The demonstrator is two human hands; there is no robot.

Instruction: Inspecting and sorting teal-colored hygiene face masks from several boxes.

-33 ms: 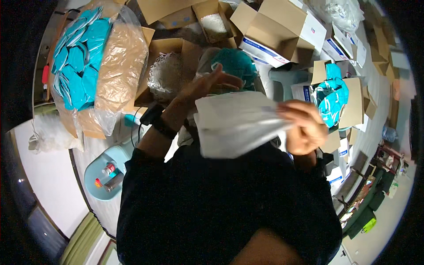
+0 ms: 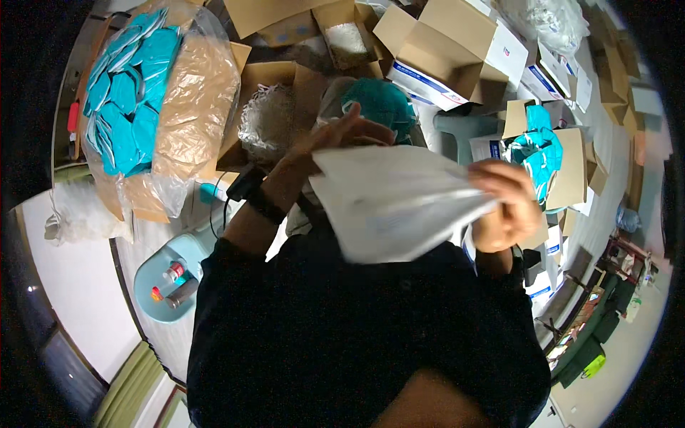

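We see a white sheet-like piece (image 2: 399,207) in front of our dark top (image 2: 357,328), its right end pinched in the closed grip of our right hand (image 2: 505,207). By its upper left corner, our left hand (image 2: 349,133) has a loosely open grip; we cannot tell if it touches. Beyond sit teal pieces (image 2: 378,101), right of a carton of white cords (image 2: 267,121).

Legibility: no wording readable. White-and-brown carton (image 2: 427,85), one o'clock: blue printed band; small red-blue mark on raised white flap (image 2: 507,53). Second carton (image 2: 540,82), two o'clock: blue band. Clear bottle (image 2: 173,271), eight o'clock: red-and-white label, too small.
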